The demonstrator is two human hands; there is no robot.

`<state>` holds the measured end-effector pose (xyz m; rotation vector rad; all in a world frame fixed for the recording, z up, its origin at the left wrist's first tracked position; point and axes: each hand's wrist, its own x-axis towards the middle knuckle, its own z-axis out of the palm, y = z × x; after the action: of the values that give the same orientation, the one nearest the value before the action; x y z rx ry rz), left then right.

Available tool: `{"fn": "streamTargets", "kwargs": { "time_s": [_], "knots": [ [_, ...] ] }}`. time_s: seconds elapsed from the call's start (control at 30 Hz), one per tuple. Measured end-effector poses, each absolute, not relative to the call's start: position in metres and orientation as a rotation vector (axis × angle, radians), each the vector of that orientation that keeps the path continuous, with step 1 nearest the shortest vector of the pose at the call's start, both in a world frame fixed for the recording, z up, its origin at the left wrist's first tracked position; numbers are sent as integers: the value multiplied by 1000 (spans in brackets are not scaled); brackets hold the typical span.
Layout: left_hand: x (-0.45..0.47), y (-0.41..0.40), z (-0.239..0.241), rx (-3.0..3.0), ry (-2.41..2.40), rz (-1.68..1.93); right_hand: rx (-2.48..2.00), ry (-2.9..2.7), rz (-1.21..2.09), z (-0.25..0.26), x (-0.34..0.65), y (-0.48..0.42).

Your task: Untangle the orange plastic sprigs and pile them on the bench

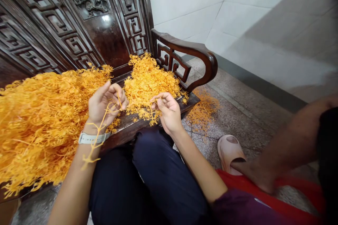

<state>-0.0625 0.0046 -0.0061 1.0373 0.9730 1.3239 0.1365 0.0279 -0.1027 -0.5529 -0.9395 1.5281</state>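
My left hand (105,103) is closed in a pinch on a thin orange plastic sprig (98,132) that hangs down past my wrist, which wears a white watch (89,138). My right hand (167,109) is closed around a small orange sprig piece (152,117) just in front of a smaller orange pile (148,81). A large heap of the same orange sprigs (37,119) lies to the left on the dark wooden bench seat (126,128). Both hands hover over the seat's front edge, above my dark trousers.
The carved bench back (79,17) and armrest (190,54) rise behind the piles. More orange sprigs (203,109) lie on the speckled floor. Another person's arm (285,151) reaches in at right near a pink slipper (229,151) and red cloth (264,193).
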Motion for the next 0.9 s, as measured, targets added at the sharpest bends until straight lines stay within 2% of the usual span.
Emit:
{"fn": "streamTargets", "kwargs": {
  "time_s": [0.37, 0.57, 0.77, 0.9],
  "knots": [
    [-56, 3, -26, 1500, 1560, 1027, -516, -967, 1466, -101, 136, 25],
    [-59, -1, -26, 1520, 1357, 808, -508, -930, 1455, -95, 143, 23],
    [-63, -8, -16, 1439, 1244, 918, -329, -676, 1781, -89, 149, 24],
    [-57, -17, 3, 1481, 1160, 976, -164, -630, 1878, -80, 144, 22]
  ]
}}
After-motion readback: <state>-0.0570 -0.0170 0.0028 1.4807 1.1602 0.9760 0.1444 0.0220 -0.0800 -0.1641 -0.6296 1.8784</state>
